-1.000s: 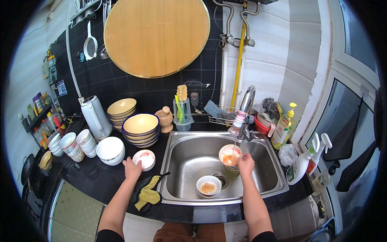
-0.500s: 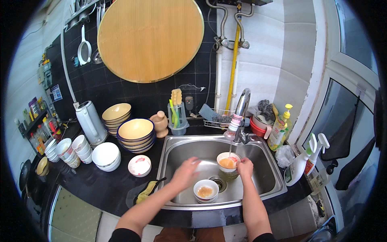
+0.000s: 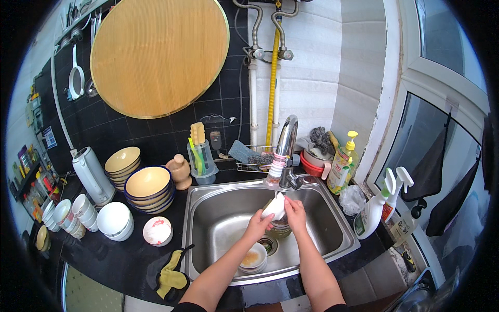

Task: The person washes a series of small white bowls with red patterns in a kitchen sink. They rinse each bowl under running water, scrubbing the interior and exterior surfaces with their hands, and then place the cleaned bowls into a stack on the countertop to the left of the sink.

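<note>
My left hand [image 3: 257, 224] and my right hand [image 3: 295, 213] both grip a small white bowl [image 3: 274, 207], the left at its lower left side, the right at its right edge. The bowl is tilted on its side just below the faucet [image 3: 286, 144], over the steel sink [image 3: 212, 218]. Beneath the hands stands a greenish vessel [image 3: 281, 229], partly hidden by them. Close to the drain [image 3: 268, 244], another white bowl [image 3: 252, 257] with yellowish residue inside rests on a stack, partly behind my left forearm.
Left of the sink are a white bowl with red stains [image 3: 157, 231], yellow-black gloves [image 3: 172, 275], stacked white bowls [image 3: 115, 220], cream bowls [image 3: 149, 188] and a kettle [image 3: 93, 176]. A soap bottle [image 3: 342, 163] and spray bottles [image 3: 375, 205] line the right side.
My left hand has come across to the right and joined the right hand on the bowl. The bowl has been lifted and tipped onto its side. The view has shifted right.
</note>
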